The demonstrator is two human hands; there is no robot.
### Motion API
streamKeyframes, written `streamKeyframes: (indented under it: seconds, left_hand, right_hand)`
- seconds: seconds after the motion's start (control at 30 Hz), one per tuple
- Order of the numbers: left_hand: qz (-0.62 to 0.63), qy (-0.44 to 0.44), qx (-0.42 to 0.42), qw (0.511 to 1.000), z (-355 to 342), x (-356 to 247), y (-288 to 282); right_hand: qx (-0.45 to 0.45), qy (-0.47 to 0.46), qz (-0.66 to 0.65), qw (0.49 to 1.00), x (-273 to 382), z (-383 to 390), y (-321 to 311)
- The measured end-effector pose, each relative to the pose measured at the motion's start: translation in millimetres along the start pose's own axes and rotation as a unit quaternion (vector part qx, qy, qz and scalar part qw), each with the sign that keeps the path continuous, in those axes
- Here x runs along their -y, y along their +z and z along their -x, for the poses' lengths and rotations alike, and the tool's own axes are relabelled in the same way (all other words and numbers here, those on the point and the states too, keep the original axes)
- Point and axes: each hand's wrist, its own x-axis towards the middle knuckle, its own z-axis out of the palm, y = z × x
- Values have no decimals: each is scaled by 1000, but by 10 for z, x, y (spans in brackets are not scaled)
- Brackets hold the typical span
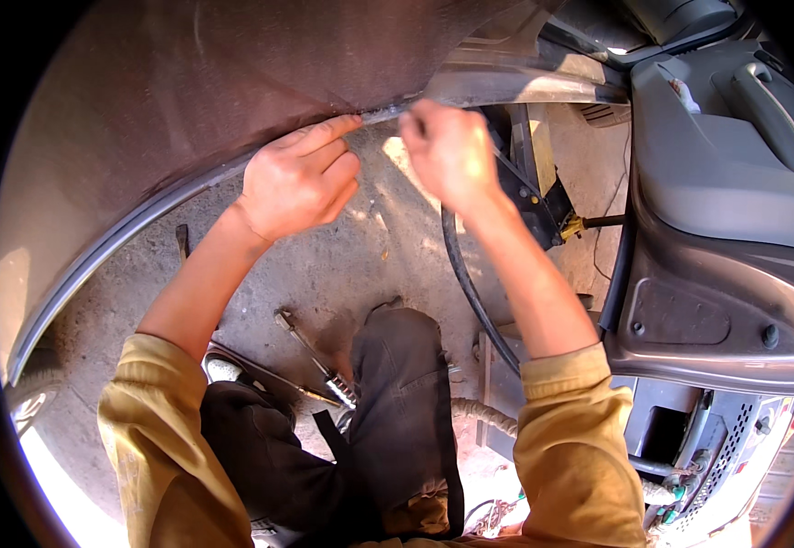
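A brown car panel (269,64) arches across the top, with a metal lower edge (380,113). My left hand (300,176) is at that edge, index finger stretched along it and touching it, other fingers bent. My right hand (446,155) is closed just right of it at the same edge, slightly blurred; whatever is between its fingers is hidden. Behind my right wrist are a black and yellow metal fixture (547,212) and a black hose (462,274) that curves downward.
An open car door (707,155) fills the right side. Below it sits a perforated metal machine (725,457) with hoses. Long metal tools (310,352) lie on the concrete floor (342,265) beside my legs (397,384). A wheel (36,393) shows at far left.
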Motion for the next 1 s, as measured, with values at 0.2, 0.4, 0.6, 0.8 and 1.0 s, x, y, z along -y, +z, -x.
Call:
streamKeyframes:
  seconds: [0.2, 0.4, 0.6, 0.8, 1.0]
  left_hand:
    - [11, -18, 13, 1000, -11, -13, -5]
    - [22, -15, 4, 1000, -101, -60, 38]
    - [14, -13, 6, 1000, -105, -81, -3]
    - [20, -10, 24, 999, -149, -98, 2]
    - [10, -5, 26, 1000, -178, -101, 17]
  right_hand:
    - [-81, -51, 1, 995, -198, 12, 70]
    - [-97, 2, -50, 994, -442, -112, -127]
    - [-92, 4, -34, 995, -541, -106, -133]
    - [-77, -26, -26, 996, -454, -109, -72]
    - [-73, -64, -15, 995, -434, -66, 5]
